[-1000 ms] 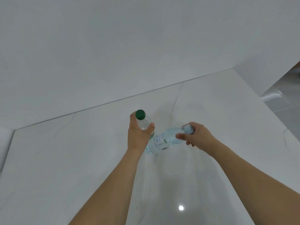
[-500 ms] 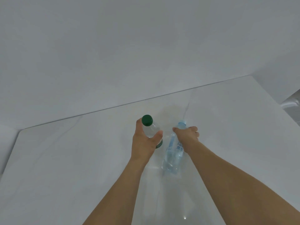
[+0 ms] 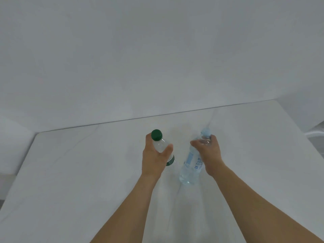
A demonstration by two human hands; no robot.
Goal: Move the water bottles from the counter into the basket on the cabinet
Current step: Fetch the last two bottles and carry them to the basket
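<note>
You hold two water bottles over the white table [image 3: 87,172].
Your right hand [image 3: 208,155] is wrapped around the neck of the blue-capped bottle [image 3: 191,165]; your left hand [image 3: 154,156] is clasped around the upper body of the green-capped bottle [image 3: 160,145], upright.

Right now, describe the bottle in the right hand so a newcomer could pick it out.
On the white counter below the pale wall, two hands each hold a bottle. The right hand grips the clear bottle near its neck. Unlike the green-capped bottle beside it, it has a pale blue cap and blue label lettering.
</note>
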